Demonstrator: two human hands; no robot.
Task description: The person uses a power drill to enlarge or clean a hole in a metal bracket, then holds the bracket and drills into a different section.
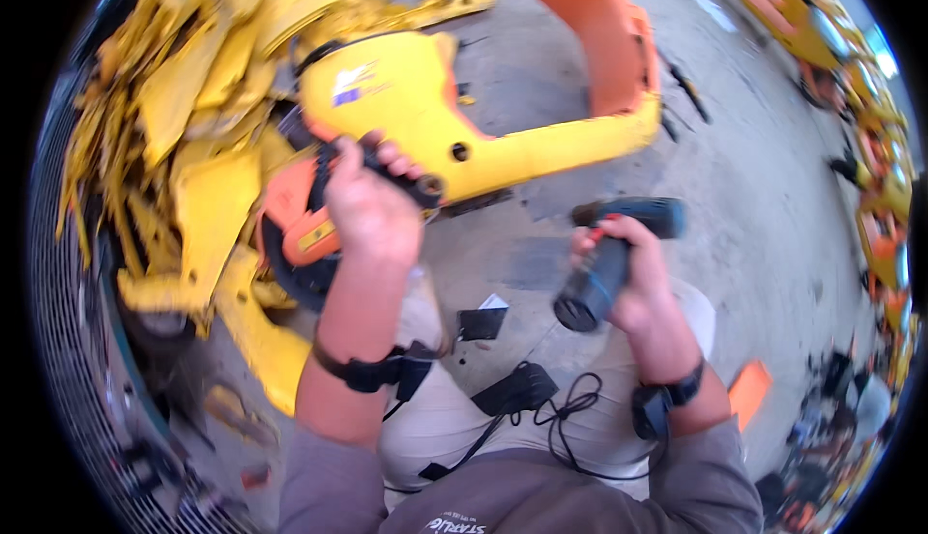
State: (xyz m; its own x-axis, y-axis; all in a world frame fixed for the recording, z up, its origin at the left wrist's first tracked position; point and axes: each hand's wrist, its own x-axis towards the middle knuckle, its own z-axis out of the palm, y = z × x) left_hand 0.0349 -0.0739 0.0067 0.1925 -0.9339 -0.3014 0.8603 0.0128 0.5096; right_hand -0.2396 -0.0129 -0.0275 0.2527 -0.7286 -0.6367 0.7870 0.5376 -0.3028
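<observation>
My left hand (pixel 372 201) grips a black elongated part (pixel 414 184) with a round end, against the lower side of a yellow and orange scooter body (pixel 536 152). The scooter lies on its side, with a dark wheel (pixel 285 254) at the lower left. My right hand (pixel 633 273) holds a cordless drill (pixel 657 217) with a dark body, just below the scooter's long yellow section. Its tip points left, toward my left hand, without touching the scooter.
A heap of yellow panels (pixel 198 225) fills the left. More yellow scooters (pixel 822 22) line the right edge above assorted loose parts (pixel 851 399). An orange piece (pixel 749 389) lies on the grey floor (pixel 783 225). Black cables (pixel 570 408) cross my lap.
</observation>
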